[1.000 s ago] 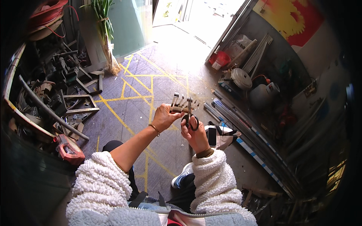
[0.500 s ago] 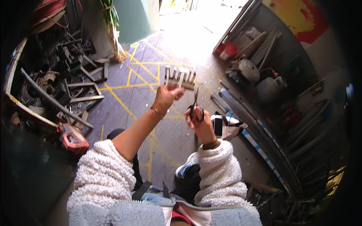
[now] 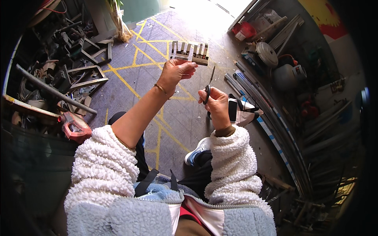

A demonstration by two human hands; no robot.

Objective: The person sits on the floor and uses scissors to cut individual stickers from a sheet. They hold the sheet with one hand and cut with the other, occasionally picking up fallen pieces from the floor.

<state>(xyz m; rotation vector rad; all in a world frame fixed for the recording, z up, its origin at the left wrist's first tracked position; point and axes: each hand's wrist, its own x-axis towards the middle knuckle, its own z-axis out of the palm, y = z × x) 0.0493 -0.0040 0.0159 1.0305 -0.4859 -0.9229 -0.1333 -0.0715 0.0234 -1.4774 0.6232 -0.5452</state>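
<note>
In my left hand (image 3: 175,76) is a small printed card (image 3: 201,58), pinched along its lower edge between thumb and fingers. Its upper edge is cut into several narrow upright strips with gaps between them. Dark bands and pale patches mark its face. My right hand (image 3: 217,105) grips a pair of scissors (image 3: 208,89) by the dark handles. The scissors point upward, their blades looking closed or nearly so. They sit to the right of the card and below it, apart from it.
Long metal bars (image 3: 271,122) lie on the right, beside a bag (image 3: 246,112) with a dark phone-like object. A gas cylinder (image 3: 286,76) and white round lid (image 3: 266,54) stand beyond. Scrap metal frames (image 3: 87,74) and a red jug (image 3: 75,126) are on the left; yellow lines cross the floor.
Both hands now appear higher in the picture, as does the whole scene. The scissors have drawn away from the card's right edge, and the card's printed face shows more plainly.
</note>
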